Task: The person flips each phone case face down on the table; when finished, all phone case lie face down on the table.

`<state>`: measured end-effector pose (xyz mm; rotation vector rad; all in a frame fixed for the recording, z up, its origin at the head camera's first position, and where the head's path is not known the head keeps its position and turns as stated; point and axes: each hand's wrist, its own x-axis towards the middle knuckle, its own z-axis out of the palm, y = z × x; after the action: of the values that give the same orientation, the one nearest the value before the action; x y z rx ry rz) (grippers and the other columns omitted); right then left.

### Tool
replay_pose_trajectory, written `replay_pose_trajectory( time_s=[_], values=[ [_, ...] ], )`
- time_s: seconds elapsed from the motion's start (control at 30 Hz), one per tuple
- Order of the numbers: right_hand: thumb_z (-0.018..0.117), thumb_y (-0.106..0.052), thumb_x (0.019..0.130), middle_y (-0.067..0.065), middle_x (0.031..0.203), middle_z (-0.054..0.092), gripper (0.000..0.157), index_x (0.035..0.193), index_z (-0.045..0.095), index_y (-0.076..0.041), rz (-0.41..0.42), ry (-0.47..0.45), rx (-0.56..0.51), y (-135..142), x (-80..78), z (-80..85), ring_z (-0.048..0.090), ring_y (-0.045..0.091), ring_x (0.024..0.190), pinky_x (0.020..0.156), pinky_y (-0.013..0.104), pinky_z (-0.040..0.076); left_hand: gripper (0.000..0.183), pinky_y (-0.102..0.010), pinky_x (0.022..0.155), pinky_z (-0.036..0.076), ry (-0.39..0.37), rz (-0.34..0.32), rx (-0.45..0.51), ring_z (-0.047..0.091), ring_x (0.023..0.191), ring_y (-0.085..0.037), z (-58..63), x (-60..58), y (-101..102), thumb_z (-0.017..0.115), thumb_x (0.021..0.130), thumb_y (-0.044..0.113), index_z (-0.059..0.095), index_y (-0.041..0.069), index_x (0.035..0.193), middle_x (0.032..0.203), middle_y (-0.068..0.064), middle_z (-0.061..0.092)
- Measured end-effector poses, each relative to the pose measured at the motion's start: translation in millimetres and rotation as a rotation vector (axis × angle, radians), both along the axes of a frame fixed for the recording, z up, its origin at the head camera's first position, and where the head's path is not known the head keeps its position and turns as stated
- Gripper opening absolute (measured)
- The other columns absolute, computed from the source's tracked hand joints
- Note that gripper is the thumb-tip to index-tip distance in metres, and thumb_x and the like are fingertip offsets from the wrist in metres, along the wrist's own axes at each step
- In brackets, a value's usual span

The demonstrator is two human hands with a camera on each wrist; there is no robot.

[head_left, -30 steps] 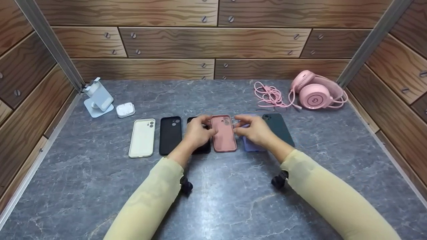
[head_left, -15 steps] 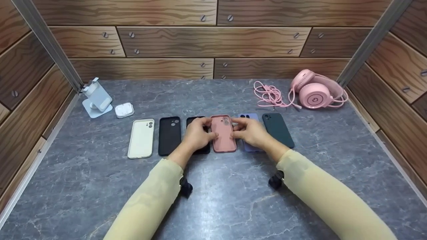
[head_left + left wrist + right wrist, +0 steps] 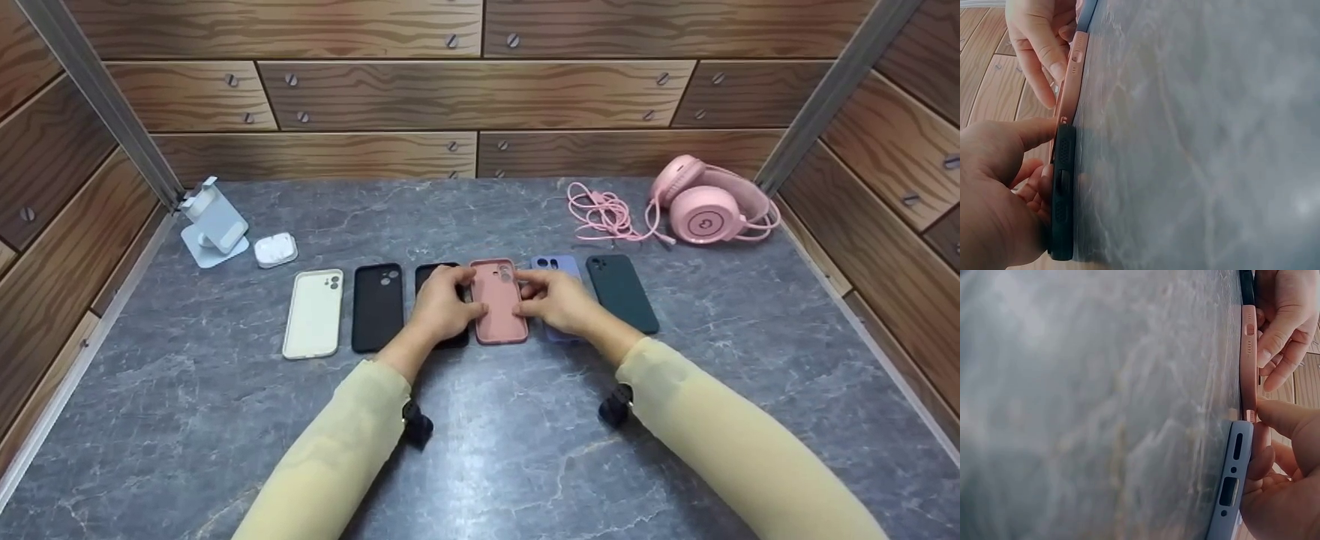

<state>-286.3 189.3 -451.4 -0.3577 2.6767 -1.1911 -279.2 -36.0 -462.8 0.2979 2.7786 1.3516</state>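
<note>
The left grip (image 3: 441, 306) and right grip (image 3: 561, 303) pinch opposite edges of the pink case (image 3: 501, 311), between the black case (image 3: 453, 340) and purple case (image 3: 568, 266); light, even pressure should keep it square on the surface (image 3: 517, 435)

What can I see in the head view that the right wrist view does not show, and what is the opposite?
Only the head view shows the pink headphones, the cream case and the light blue stand.
Only the right wrist view shows the cut-outs in the end edges of the pink case and the purple case.
Both show these two cases, with the left hand and right hand at the pink one's opposite long sides.
</note>
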Motion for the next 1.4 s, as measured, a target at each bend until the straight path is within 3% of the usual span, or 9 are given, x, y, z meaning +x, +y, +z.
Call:
replay_pose_trajectory(
  time_s=[1.2,1.4],
  values=[
    [0.077,-0.008,0.093,0.011,0.109,0.072,0.058,0.149,0.061,-0.003,0.013,0.059,0.069,-3.1,3.3,1.4,0.064,0.019,0.089,0.076,0.029,0.052,0.053,-0.038,0.108,0.048,0.055,0.006,-0.075,0.062,0.120,-0.028,3.7,-1.7,0.1,0.079,0.088,0.005,0.068,0.003,0.140,0.127,-0.013,0.066],
    [0.077,-0.008,0.093,0.009,0.107,0.072,0.058,0.149,0.061,-0.004,0.010,0.049,0.073,-2.2,3.6,0.5,0.063,0.018,0.088,0.074,0.028,0.051,0.053,-0.038,0.106,0.049,0.024,-0.005,-0.080,0.062,0.120,-0.027,5.4,-2.9,1.1,0.079,0.090,0.007,0.067,0.004,0.141,0.128,-0.012,0.067]
  ],
)
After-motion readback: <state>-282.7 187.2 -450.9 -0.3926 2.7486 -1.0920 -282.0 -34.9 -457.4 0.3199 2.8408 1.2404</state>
